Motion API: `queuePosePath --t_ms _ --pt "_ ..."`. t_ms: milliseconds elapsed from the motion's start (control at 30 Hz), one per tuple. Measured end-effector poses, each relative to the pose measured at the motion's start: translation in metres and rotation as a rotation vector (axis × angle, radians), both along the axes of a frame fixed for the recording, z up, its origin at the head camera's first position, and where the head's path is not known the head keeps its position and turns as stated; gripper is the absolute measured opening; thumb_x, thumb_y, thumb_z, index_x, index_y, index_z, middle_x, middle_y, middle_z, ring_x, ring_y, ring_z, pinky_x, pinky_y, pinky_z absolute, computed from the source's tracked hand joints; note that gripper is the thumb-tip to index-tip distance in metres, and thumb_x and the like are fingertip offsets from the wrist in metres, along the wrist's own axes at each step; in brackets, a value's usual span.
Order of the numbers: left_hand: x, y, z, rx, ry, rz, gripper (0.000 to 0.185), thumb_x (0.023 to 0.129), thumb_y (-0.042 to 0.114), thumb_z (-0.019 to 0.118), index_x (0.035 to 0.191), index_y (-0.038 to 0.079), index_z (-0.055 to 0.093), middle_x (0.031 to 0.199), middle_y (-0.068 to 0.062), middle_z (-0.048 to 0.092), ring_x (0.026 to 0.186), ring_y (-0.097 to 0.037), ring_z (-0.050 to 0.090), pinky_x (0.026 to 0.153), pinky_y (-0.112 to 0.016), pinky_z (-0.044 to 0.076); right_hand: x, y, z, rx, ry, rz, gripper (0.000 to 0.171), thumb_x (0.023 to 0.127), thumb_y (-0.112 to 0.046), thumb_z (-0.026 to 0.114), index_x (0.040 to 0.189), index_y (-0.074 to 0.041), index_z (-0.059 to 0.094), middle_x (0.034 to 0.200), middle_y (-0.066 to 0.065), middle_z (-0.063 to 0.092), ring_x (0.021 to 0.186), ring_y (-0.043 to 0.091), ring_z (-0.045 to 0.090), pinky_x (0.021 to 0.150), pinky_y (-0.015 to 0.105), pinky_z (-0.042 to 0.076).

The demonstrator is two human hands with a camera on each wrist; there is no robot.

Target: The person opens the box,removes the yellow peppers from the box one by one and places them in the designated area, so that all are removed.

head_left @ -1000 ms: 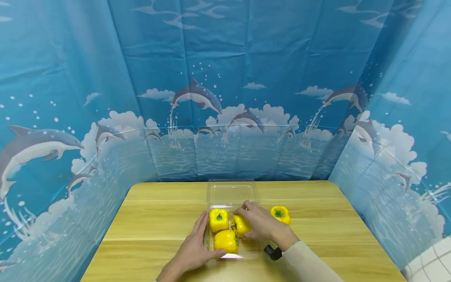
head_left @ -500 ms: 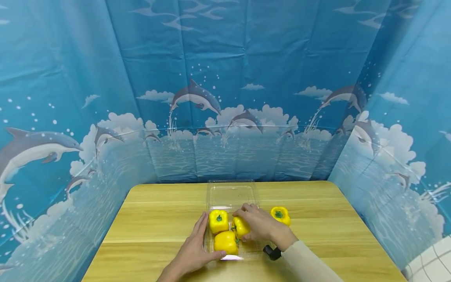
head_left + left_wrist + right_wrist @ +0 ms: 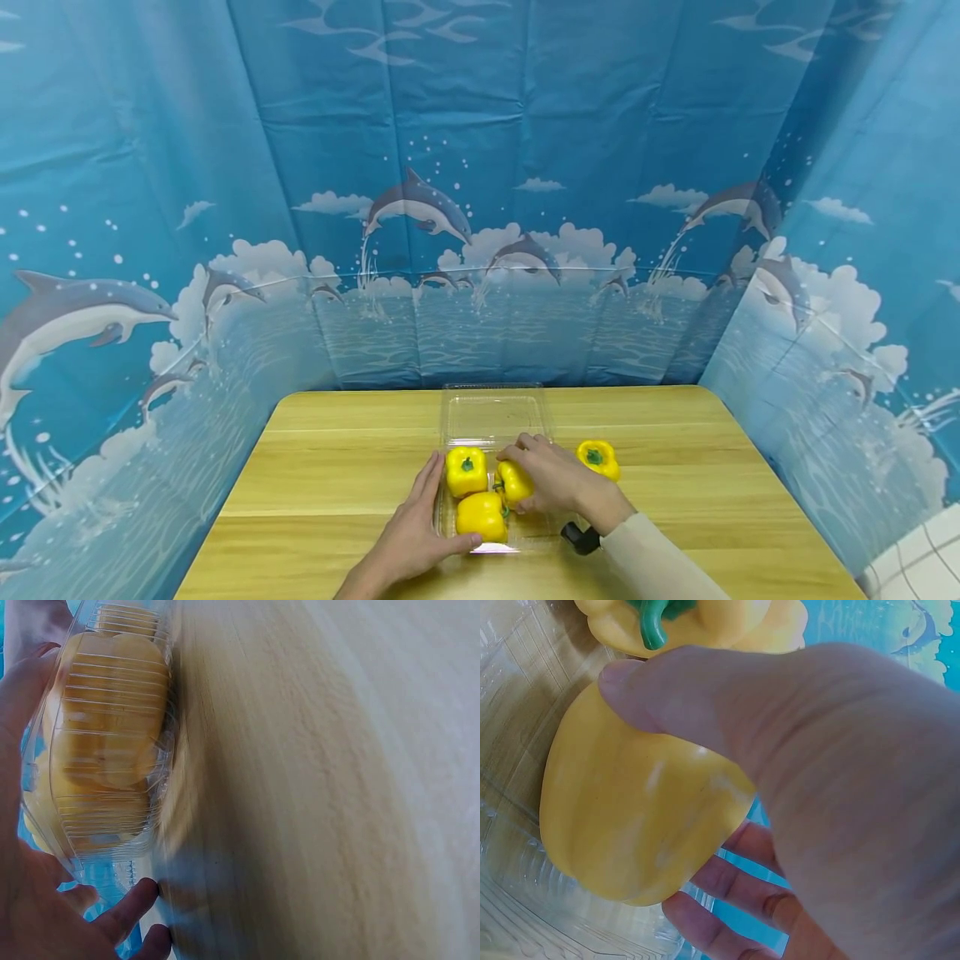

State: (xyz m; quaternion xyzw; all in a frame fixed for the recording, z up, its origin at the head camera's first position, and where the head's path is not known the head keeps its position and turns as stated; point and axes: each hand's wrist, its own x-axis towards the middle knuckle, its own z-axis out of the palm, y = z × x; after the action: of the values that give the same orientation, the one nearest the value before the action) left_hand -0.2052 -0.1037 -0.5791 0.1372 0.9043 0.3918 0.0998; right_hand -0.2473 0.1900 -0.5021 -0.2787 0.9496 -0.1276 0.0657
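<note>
A clear plastic clamshell container [image 3: 525,533] lies with its lid [image 3: 493,417] folded back on the table. Inside, on the left, sit an upright yellow bell pepper [image 3: 467,472] and, nearer me, a second one [image 3: 482,517] on its side. My right hand [image 3: 551,475] holds a third yellow bell pepper [image 3: 630,802] over the container's right half, thumb on one side and fingers on the other. Along the container's left wall my left hand [image 3: 416,533] rests with straight fingers, its thumb by the near edge. In the left wrist view peppers show through the ribbed wall.
Another yellow bell pepper [image 3: 598,459] stands upright on the wooden table [image 3: 300,483], right of the container and close beyond my right wrist. A black device [image 3: 581,537] is strapped beneath that wrist. A dolphin-print curtain [image 3: 480,333] hangs behind the table.
Both hands and the peppers keep nearly the same places; the head view shifts only slightly.
</note>
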Motion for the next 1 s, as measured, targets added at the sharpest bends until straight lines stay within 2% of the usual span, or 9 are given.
queuePosePath --t_ms 300,1000 --pt "-0.0002 0.0000 -0.0001 0.006 0.017 -0.002 0.144 0.088 0.080 0.090 0.190 0.026 0.004 0.200 -0.008 0.007 0.168 -0.059 0.045 0.125 -0.086 0.046 0.0012 0.0007 0.0010 -0.008 0.001 -0.003 0.075 0.086 -0.033 0.107 0.151 -0.017 0.073 0.136 0.006 0.070 0.116 0.027 0.065 0.099 0.054 0.066" --pt "0.0020 0.0000 0.0019 0.003 0.028 0.003 0.145 0.088 0.078 0.092 0.190 0.025 0.005 0.200 -0.008 0.008 0.165 -0.060 0.048 0.124 -0.086 0.048 0.0014 0.0047 -0.0033 -0.036 -0.005 -0.017 0.075 0.089 -0.035 0.105 0.155 -0.017 0.072 0.136 0.005 0.069 0.119 0.026 0.067 0.103 0.055 0.066"
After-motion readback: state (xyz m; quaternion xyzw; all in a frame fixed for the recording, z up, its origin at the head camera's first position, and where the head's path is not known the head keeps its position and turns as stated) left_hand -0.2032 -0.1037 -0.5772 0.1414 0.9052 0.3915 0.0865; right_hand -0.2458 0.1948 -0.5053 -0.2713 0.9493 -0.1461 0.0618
